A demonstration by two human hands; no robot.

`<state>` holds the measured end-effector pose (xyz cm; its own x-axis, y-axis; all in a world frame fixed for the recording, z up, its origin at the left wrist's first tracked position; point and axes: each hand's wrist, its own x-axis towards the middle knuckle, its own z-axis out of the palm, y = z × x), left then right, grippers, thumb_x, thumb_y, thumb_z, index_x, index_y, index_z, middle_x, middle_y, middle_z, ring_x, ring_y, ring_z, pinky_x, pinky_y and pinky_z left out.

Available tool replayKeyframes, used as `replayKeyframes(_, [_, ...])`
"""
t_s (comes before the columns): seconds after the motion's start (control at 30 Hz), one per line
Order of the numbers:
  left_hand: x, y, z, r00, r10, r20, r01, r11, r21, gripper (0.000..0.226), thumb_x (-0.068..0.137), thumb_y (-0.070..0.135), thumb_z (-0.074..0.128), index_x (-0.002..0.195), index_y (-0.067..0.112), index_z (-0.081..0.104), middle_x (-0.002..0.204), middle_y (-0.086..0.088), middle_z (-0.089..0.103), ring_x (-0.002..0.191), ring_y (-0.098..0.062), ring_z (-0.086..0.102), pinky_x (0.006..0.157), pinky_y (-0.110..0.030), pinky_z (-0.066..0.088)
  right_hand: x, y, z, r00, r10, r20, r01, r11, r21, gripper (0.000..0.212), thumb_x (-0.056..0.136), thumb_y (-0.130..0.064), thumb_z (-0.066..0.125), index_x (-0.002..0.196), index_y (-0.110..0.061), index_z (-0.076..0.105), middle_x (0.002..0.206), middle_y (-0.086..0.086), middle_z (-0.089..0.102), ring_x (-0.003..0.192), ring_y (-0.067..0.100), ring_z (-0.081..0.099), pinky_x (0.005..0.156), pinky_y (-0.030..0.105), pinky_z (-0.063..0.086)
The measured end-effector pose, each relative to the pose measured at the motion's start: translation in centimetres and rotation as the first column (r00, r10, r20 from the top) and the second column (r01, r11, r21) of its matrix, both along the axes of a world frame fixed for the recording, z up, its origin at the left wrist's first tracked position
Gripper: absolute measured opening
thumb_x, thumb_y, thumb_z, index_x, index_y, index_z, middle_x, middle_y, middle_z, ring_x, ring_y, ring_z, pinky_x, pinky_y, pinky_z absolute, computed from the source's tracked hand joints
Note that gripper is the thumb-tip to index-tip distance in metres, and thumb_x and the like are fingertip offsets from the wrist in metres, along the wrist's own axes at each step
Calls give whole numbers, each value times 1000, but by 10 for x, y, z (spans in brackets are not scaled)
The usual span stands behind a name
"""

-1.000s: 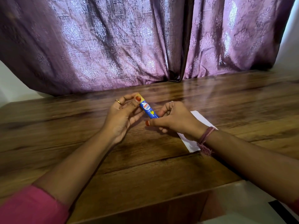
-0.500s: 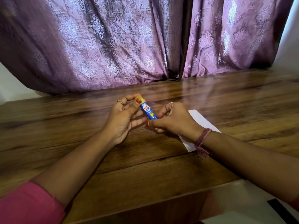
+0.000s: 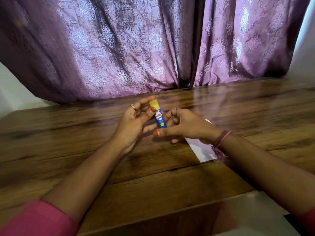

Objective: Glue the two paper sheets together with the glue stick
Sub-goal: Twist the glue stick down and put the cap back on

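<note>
Item: glue stick [image 3: 158,118], blue barrel with yellow cap [image 3: 153,103], held nearly upright above the wooden table [image 3: 85,142], between both hands. Left hand [image 3: 134,123]: thumb and fingers curled round the cap end, pinching it. Right hand [image 3: 182,126]: fingers and thumb curled round the lower barrel, pinching its base. Cap: seated on the barrel, no glue exposed. Paper [image 3: 202,149]: white, lying flat on the table just beside and partly under the right wrist; whether it is one sheet or two stacked cannot be told. Backdrop: purple curtain [image 3: 136,48]. Step judged: uncapping, gluing not yet begun. Risks judged: a stiff cap could release suddenly and jerk the stick or fling the cap off the table; a light pinch on the smooth barrel could let it slip; the right wrist resting over the paper could drag, crease or shift it when the hand moves
</note>
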<state>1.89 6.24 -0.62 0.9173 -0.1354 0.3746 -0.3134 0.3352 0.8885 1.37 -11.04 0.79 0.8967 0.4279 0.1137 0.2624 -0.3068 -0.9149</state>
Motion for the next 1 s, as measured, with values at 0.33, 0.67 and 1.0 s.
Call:
replayKeyframes(0.33, [3, -7, -9, 1000, -18, 9, 17, 996, 92, 31, 84, 5, 60, 109, 23, 66, 103, 4, 71, 94, -16, 66, 73, -26, 55, 3, -11, 7, 999, -1, 50, -1, 1000, 24, 32, 78, -1, 72, 107, 8, 61, 104, 33, 65, 86, 29, 62, 80, 43, 54])
replayKeyframes(0.67, [5, -13, -15, 1000, -4, -17, 6, 996, 86, 32, 84, 7, 59, 112, 23, 63, 102, 7, 71, 99, -23, 64, 82, -34, 55, 8, -10, 0, 1000, -9, 22, 7, 999, 53, 19, 78, -5, 73, 96, -3, 68, 94, 27, 69, 83, 25, 63, 79, 43, 56])
replayKeyframes(1.0, [7, -12, -20, 987, 79, -138, -59, 988, 140, 23, 82, 4, 67, 101, 16, 68, 87, -2, 71, 80, -11, 69, 66, -23, 55, 13, -13, -1, 999, -1, -41, 0, 999, -35, 30, 78, -10, 74, 104, 4, 67, 96, 25, 71, 77, 23, 66, 73, 31, 57])
